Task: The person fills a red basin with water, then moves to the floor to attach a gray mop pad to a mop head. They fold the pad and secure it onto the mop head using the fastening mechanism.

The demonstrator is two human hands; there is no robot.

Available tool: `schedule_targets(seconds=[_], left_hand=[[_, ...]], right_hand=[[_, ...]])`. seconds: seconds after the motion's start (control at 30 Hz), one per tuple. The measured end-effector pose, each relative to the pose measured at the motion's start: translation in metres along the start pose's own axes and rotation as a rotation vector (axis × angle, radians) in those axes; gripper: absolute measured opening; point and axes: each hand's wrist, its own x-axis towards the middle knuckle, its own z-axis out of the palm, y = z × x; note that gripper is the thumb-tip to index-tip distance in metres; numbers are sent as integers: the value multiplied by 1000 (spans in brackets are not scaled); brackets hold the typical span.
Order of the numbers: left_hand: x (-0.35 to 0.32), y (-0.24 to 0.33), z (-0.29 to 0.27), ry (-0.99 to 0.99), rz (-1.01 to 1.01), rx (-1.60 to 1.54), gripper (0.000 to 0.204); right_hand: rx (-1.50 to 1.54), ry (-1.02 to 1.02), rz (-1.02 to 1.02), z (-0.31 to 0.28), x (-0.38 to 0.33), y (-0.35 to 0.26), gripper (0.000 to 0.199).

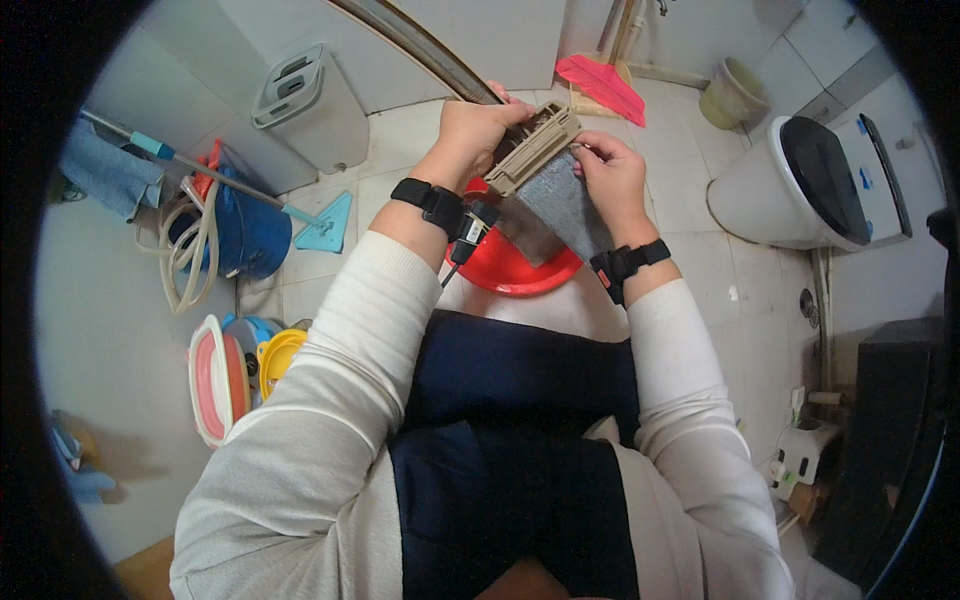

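My left hand [472, 135] is closed round the lower end of a flat mop, where its long pole [420, 35] meets the beige plastic mop head [535, 150]. A grey mop pad [570, 195] hangs down from the mop head, its lower part above a red basin [515, 283] on the floor. My right hand [612, 178] pinches the pad's upper right edge beside the mop head. Part of the left fingers is hidden behind the mop. Both wrists wear black straps.
On the left stand a lidded grey bucket [310, 110], a blue bucket [250, 225] with a hose, a light-blue floor tool [327, 225] and several basins [218, 380]. A pink dustpan [603, 88] and a greenish bin [733, 95] are at the back; a white toilet [775, 195] stands right.
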Motion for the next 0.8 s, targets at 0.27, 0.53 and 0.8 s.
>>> schedule_targets(seconds=[0.27,0.53,0.8], left_hand=[[4,-3,-9,-17,-90,-1,26],[7,2,-9,-58,-125,63,25],[4,11,-8,-110,-166,259,24]], right_hand=[[-88,-45,30,3,7,5,6],[-380,-78,-251,-5,21,15,10],[-258,-328,207,-8,18,11,18]])
